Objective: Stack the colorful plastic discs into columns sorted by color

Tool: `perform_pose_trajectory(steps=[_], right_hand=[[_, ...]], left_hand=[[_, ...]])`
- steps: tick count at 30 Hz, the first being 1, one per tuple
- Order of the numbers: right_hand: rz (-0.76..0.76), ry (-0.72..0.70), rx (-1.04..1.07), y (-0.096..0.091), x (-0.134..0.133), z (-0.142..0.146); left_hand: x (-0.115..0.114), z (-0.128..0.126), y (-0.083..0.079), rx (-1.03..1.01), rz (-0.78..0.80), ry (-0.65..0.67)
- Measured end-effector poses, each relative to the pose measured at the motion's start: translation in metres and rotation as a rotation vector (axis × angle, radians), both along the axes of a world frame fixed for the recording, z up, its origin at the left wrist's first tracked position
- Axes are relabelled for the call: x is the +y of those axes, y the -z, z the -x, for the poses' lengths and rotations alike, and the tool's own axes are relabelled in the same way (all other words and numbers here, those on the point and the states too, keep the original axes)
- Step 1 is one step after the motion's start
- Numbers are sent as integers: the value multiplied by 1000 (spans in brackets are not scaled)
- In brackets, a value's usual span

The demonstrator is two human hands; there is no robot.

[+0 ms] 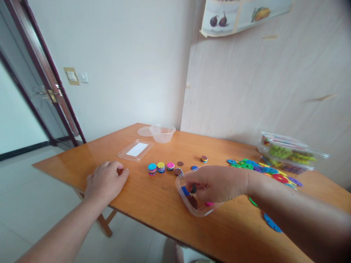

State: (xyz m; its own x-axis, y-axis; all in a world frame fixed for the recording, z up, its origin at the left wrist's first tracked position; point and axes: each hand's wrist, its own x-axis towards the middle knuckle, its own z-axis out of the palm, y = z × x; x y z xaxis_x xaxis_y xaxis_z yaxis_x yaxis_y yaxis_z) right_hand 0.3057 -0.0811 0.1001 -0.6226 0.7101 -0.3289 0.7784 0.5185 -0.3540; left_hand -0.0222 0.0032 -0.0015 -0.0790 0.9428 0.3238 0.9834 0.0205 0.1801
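Observation:
My left hand point(105, 180) rests on the table with loosely curled fingers, thumb apart from them and nothing held. Inside a clear plastic box point(201, 211), my right hand point(212, 182) has its fingers closed around a dark notched disc point(193, 188). Brown discs point(192, 201), a blue disc point(185, 190) and a pink disc point(210, 204) lie in the same box, partly hidden by the hand. Between the hands stand short disc stacks, topped blue point(152, 167), yellow point(161, 165) and pink point(170, 165). A brown-topped stack point(178, 171) touches or nearly touches the box rim.
A clear lid point(135, 150) with a white label lies behind my left hand. A round tub point(163, 134) and its lid point(144, 131) are at the back. Another stack point(204, 159) sits farther right. Large coloured discs point(280, 178) spread beside stacked clear boxes point(287, 151).

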Motion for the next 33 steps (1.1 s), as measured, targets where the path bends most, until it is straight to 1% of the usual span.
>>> perform_pose_trajectory(steps=[2, 5, 8, 11, 13, 16, 19, 21, 23, 25, 27, 30, 33], right_hand=[[-15, -22, -16, 0, -1, 1], [6, -49, -20, -1, -1, 1], [10, -55, 5, 0, -1, 1], [-20, -53, 13, 1, -1, -2], [-57, -33, 7, 0, -1, -5], [-147, 64, 9, -5, 4, -9], [-250, 188, 29, -11, 23, -10], [-311, 270, 12, -11, 43, -8], [-340, 304, -44, -7, 67, -5], [-334, 309, -120, -1, 87, 2], [-288, 290, -208, 5, 103, 10], [-229, 239, -292, 14, 116, 20], [-209, 199, -314, 22, 125, 25]], left_hand=[[0, 0, 0, 1, -2, 0], [0, 0, 0, 3, 1, -3], [-1, -1, -1, -2, 2, -5], [0, -1, -1, -2, 1, 1], [-1, -1, -1, 2, -2, 1], [-1, 0, -1, 14, -7, 1], [-1, 0, -1, 16, -8, 0], [-1, 0, -1, 8, -5, -4], [-1, -1, -1, 0, -4, -1], [-1, -1, -1, -7, -8, 3], [-1, -2, -1, -12, -11, 3], [-2, -3, -2, -14, -11, -2], [-2, -2, -1, -16, -8, -4]])
